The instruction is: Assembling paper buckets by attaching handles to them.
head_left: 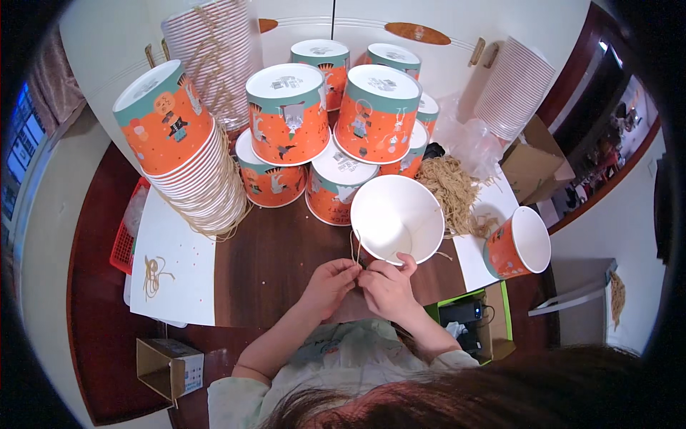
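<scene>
A paper bucket [379, 207] stands with its white mouth toward me at the table's front. Tan cord [356, 245] hangs in a loop from its left rim, and a short cord end pokes out of its right side. Just before the bucket, my left hand [330, 287] pinches the cord with thumb and forefinger. My right hand [388, 289] meets it there, its fingers closed at the same cord, thumb near the bucket's lower rim. The cord between the fingertips is mostly hidden.
Upturned orange-and-green buckets [289, 121] are piled behind. Nested stacks rise at the left [193, 179], back [214, 64] and right [514, 86]. A heap of tan cord [450, 189] and a single bucket [519, 243] are on the right; loose cord [153, 277] lies left.
</scene>
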Motion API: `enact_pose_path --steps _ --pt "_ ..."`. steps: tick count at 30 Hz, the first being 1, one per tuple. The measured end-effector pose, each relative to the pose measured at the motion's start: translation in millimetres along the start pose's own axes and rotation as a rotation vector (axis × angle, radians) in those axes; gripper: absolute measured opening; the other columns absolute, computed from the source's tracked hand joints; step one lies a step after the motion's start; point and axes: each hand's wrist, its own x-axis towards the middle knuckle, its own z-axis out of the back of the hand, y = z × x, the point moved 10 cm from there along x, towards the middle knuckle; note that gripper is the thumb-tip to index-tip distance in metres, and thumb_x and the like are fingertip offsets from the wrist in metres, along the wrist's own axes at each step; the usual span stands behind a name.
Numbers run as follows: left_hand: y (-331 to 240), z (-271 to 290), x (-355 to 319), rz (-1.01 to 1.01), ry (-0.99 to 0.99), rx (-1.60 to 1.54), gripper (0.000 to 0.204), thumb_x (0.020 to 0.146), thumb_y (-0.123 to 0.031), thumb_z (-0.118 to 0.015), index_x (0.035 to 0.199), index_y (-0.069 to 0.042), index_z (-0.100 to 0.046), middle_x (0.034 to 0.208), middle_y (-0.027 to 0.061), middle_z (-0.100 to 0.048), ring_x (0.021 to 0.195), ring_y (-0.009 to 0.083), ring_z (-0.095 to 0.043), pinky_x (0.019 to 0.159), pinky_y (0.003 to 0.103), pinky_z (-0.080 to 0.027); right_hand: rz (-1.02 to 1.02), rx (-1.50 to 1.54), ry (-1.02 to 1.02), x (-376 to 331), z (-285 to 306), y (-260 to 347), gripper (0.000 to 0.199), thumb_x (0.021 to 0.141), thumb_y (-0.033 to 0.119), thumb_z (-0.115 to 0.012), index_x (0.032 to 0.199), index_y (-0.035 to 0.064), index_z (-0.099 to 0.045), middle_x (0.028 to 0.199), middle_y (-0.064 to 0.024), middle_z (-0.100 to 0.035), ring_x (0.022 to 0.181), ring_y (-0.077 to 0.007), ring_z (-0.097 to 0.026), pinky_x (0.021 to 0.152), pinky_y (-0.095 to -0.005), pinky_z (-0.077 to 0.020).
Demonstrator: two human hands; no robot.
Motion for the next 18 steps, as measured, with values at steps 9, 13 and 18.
enact_pose_path --steps 9,13,18 --pt "-11 -3 10 0.058 0.086 -0.116 0.007 0.084 -0.011 -0.055 0.089 -0.005 -0.057 0.082 -0.0001 -0.057 0.074 0.0076 -0.051 0.069 0.022 -0.04 0.117 0.22 0.111 0 5 8 0.015 0.066 0.006 -0.057 0.077 0.0155 -0.053 0.072 0.0053 -0.053 0.085 -0.0101 -0.053 0.087 -0.0416 -0.0257" --pt "-18 -3 14 0.052 0.07 -0.062 0.013 0.084 -0.019 -0.056 0.084 -0.006 -0.056 0.079 -0.001 -0.055 0.076 0.0083 -0.05 0.067 0.022 -0.039 0.129 0.373 0.219 -5 4 4 0.015 0.067 0.005 -0.058 0.077 0.0138 -0.052 0.072 0.0037 -0.055 0.084 -0.0145 -0.053 0.087 -0.0392 -0.0278" --pt "-19 -4 14 0.071 0.061 -0.048 0.012 0.084 -0.018 -0.057 0.084 -0.007 -0.056 0.078 -0.002 -0.055 0.074 0.0069 -0.05 0.066 0.021 -0.04 0.152 0.667 0.216 -9 21 -12 0.014 0.065 0.002 -0.059 0.072 0.0113 -0.052 0.072 0.0005 -0.054 0.081 -0.0179 -0.053 0.081 -0.037 -0.0339"
